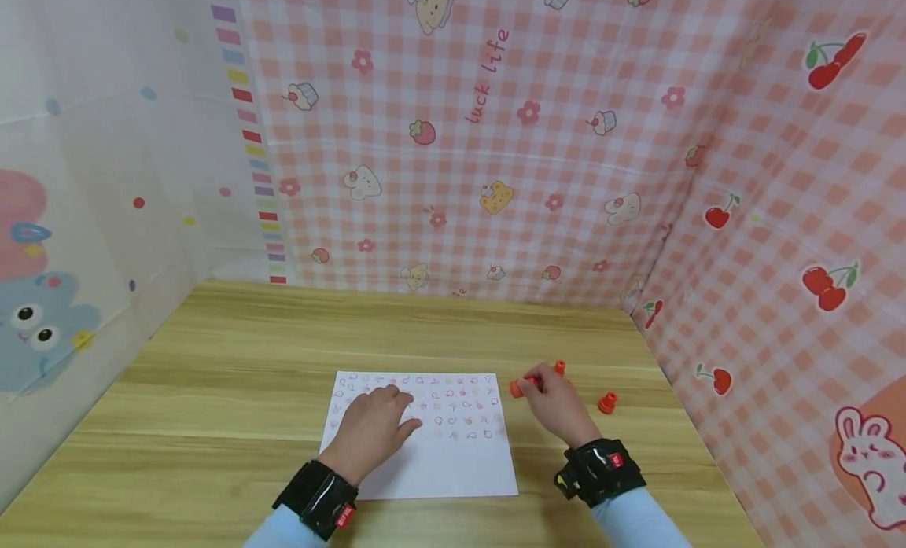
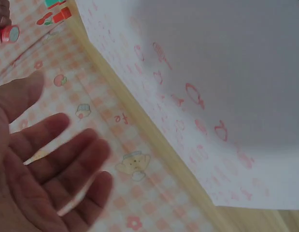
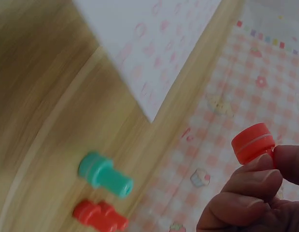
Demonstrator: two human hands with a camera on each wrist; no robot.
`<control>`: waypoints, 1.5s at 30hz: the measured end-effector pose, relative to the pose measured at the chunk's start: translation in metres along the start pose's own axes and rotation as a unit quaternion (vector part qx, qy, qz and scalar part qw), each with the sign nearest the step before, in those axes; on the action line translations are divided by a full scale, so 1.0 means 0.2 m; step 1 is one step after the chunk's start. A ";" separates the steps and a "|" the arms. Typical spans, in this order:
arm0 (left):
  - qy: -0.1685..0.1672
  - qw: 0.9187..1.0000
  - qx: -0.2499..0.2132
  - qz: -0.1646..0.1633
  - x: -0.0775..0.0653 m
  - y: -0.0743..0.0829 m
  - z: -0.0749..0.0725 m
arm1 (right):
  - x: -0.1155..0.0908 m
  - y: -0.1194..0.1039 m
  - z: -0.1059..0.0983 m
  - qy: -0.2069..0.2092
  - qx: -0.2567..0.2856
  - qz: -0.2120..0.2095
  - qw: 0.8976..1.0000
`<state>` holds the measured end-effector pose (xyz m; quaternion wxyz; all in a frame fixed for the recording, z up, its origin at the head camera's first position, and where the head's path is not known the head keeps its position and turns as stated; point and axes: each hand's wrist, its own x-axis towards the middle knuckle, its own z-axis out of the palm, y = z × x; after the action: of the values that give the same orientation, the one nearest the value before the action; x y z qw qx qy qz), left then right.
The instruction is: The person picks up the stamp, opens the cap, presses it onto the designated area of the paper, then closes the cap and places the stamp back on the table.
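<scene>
In the head view, a white sheet of paper (image 1: 446, 473) bears rows of small pinkish-red stamped prints. My left hand (image 1: 371, 426) is over the sheet's left half, its fingers loosely bent and holding nothing; the left wrist view shows the bare palm side. Just off the sheet's right edge, my right hand (image 1: 555, 402) pinches a red toy stamp (image 3: 254, 142) between thumb and fingers. The stamp's round head points away from the fingers, and its pale face shows in the left wrist view.
Right of the sheet, a red stamp (image 1: 607, 402) stands on the wooden table (image 1: 233, 422), and another (image 1: 560, 367) shows behind my right hand. A teal stamp (image 3: 106, 175) appears in the right wrist view. Patterned cloth (image 1: 453, 163) hangs around the table's back and sides.
</scene>
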<state>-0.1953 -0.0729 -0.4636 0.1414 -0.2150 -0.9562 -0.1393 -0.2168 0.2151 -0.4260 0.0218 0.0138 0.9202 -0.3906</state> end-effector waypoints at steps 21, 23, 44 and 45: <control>-0.123 0.986 0.078 -0.084 -0.01 -0.04 -0.05 | 0.05 0.37 -0.16 0.028 -0.274 -0.030 0.961; -0.122 0.986 0.078 -0.083 -0.01 -0.04 -0.05 | 0.05 0.40 -0.16 0.032 -0.279 -0.032 0.959; -0.097 0.990 0.065 -0.080 -0.02 -0.06 -0.03 | 0.03 0.48 -0.11 0.034 -0.287 -0.009 0.957; -0.097 0.990 0.066 -0.080 -0.02 -0.06 -0.03 | 0.03 0.49 -0.11 0.037 -0.288 -0.014 0.957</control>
<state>-0.1954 -0.0870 -0.4622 0.0508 -0.1409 -0.9866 -0.0653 -0.2196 0.2991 -0.4804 -0.0149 0.0086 0.9939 -0.1087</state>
